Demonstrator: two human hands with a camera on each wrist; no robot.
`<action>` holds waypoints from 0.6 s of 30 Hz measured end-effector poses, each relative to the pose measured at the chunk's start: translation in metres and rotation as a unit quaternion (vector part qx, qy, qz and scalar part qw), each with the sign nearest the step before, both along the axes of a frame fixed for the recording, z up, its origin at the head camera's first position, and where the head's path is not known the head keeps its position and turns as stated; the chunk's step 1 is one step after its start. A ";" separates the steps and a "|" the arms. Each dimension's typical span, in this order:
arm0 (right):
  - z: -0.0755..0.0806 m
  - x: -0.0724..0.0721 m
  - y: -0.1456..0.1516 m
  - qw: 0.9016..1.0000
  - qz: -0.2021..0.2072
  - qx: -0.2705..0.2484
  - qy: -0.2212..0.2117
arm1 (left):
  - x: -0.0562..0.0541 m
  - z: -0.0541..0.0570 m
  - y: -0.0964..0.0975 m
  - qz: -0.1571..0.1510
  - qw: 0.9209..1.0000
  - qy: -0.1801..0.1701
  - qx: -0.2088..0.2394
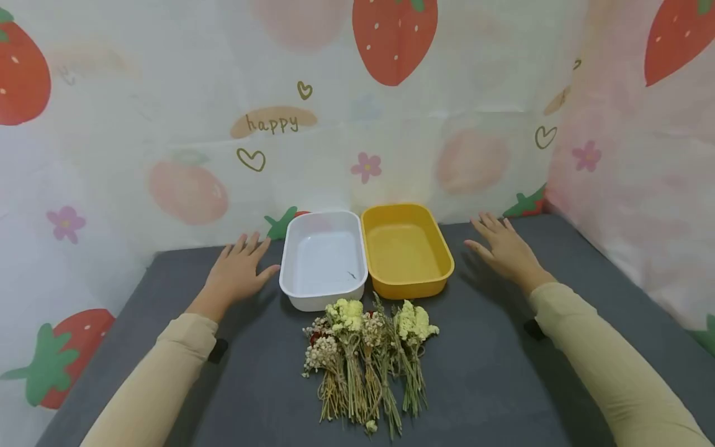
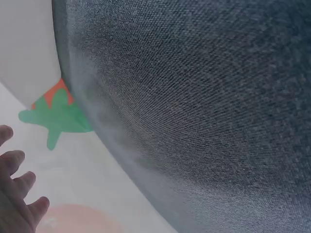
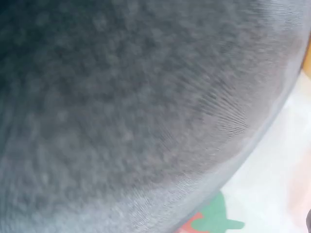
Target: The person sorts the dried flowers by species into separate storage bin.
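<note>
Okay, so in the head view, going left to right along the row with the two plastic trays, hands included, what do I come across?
Left hand, white tray, yellow tray, right hand.

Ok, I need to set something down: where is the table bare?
The grey table is bare between the dried flowers and the right sleeve, and between the flowers and the left sleeve. The middle is crowded: flowers lie just before the neighbouring white tray and yellow tray.
</note>
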State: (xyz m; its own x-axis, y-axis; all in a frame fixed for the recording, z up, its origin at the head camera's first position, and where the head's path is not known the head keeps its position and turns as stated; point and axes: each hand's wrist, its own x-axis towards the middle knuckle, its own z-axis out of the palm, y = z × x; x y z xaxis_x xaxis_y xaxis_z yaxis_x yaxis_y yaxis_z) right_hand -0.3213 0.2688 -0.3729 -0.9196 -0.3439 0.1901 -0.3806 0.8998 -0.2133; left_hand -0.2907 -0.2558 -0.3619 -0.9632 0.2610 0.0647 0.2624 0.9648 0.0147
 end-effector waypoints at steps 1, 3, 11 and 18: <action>0.000 0.001 -0.001 1.000 0.007 -0.001 0.005 | 0.002 0.000 -0.001 0.000 1.000 0.001 0.005; 0.001 0.004 -0.003 1.000 0.017 -0.001 0.013 | 0.005 0.000 -0.003 -0.001 1.000 0.002 0.014; -0.003 0.015 0.000 0.999 0.033 -0.022 0.023 | 0.011 0.007 -0.005 0.005 0.996 -0.011 0.089; 0.003 0.022 -0.010 0.996 0.046 -0.072 0.005 | 0.018 0.003 -0.007 0.033 0.978 -0.072 0.193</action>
